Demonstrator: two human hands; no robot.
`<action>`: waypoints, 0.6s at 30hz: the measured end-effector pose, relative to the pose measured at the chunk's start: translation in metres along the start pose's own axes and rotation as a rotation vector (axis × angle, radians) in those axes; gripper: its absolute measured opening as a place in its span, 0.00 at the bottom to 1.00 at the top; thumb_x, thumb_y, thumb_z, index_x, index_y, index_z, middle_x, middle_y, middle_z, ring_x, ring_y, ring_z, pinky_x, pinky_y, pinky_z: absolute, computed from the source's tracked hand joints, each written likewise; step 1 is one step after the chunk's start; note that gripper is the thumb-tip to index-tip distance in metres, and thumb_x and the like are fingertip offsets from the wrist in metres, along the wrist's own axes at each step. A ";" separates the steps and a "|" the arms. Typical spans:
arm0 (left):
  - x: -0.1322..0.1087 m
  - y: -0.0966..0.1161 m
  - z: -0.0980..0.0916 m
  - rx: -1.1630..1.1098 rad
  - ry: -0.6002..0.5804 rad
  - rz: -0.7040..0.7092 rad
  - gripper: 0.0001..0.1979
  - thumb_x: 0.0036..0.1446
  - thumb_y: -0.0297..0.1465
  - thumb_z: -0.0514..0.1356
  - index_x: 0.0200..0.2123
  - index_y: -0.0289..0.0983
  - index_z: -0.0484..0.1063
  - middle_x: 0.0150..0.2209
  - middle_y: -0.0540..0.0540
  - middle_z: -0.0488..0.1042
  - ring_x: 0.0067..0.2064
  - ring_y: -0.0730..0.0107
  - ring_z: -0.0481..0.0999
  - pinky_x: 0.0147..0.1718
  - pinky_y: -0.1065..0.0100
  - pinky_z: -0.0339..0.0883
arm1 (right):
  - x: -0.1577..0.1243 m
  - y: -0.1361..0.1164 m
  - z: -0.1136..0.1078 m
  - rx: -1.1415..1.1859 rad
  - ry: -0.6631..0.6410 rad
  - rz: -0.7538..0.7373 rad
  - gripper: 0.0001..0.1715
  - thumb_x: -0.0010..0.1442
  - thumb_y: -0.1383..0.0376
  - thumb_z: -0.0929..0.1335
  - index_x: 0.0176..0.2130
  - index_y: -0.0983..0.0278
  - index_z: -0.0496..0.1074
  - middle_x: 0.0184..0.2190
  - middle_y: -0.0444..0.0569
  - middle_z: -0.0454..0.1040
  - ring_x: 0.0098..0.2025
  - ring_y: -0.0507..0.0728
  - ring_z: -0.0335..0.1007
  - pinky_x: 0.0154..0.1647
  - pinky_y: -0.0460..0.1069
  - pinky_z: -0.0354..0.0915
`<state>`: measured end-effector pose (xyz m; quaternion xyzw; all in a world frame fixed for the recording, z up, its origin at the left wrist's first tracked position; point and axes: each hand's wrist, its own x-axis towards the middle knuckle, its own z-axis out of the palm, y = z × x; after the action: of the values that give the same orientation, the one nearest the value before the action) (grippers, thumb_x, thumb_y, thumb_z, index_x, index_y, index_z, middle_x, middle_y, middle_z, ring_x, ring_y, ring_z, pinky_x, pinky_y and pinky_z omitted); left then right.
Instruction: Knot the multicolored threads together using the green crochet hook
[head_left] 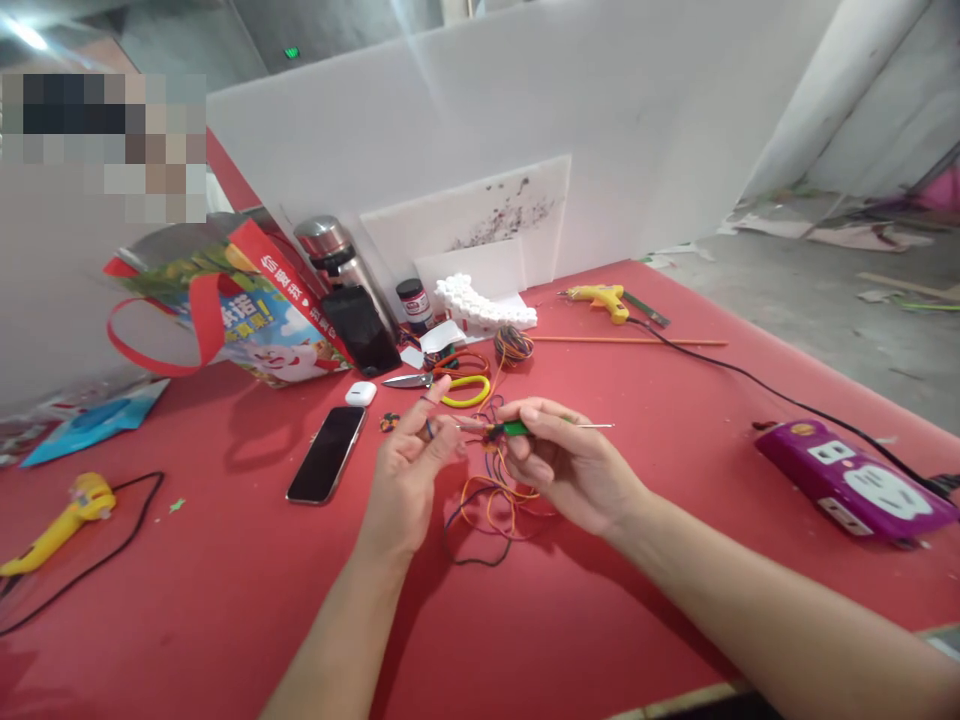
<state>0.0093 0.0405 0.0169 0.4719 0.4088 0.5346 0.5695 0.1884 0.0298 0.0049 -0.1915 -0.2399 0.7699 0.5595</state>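
2 forearms reach in over red table [225,600]. Left hand [409,470] pinches colored cords [491,500], fingers curled, index raised. Right hand [566,465] closed around green-handled hook [517,428]. Cords hang between both hands onto table. Phone [326,453] lies near left hand.

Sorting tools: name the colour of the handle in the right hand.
The handle in the right hand is green; head view.
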 end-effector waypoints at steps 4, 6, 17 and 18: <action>0.008 -0.006 -0.019 0.210 0.053 0.123 0.16 0.62 0.47 0.68 0.37 0.42 0.88 0.46 0.41 0.85 0.45 0.61 0.80 0.52 0.59 0.72 | -0.002 -0.015 -0.004 -0.011 -0.073 -0.031 0.08 0.57 0.62 0.79 0.37 0.64 0.86 0.21 0.42 0.75 0.16 0.43 0.54 0.21 0.42 0.56; 0.011 -0.009 -0.025 0.248 0.082 0.140 0.14 0.62 0.45 0.68 0.37 0.42 0.88 0.45 0.40 0.85 0.45 0.59 0.81 0.51 0.57 0.72 | -0.003 -0.021 -0.004 -0.010 -0.107 -0.048 0.07 0.57 0.62 0.78 0.36 0.63 0.86 0.20 0.41 0.74 0.16 0.42 0.51 0.21 0.42 0.54; -0.006 -0.003 -0.013 0.423 0.268 0.647 0.16 0.72 0.36 0.61 0.33 0.45 0.87 0.47 0.46 0.84 0.52 0.63 0.81 0.53 0.61 0.70 | 0.000 -0.020 -0.006 -0.061 -0.099 -0.015 0.05 0.58 0.63 0.76 0.36 0.63 0.84 0.21 0.40 0.72 0.16 0.43 0.45 0.20 0.43 0.50; -0.010 -0.002 -0.009 0.425 0.222 0.652 0.16 0.73 0.35 0.60 0.34 0.46 0.87 0.47 0.46 0.84 0.51 0.63 0.81 0.52 0.61 0.70 | 0.000 -0.018 -0.007 -0.064 -0.093 -0.005 0.06 0.58 0.63 0.76 0.36 0.63 0.84 0.21 0.40 0.72 0.16 0.43 0.45 0.20 0.43 0.50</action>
<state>0.0003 0.0311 0.0124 0.6236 0.3980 0.6385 0.2122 0.2062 0.0361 0.0101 -0.1726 -0.2905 0.7687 0.5431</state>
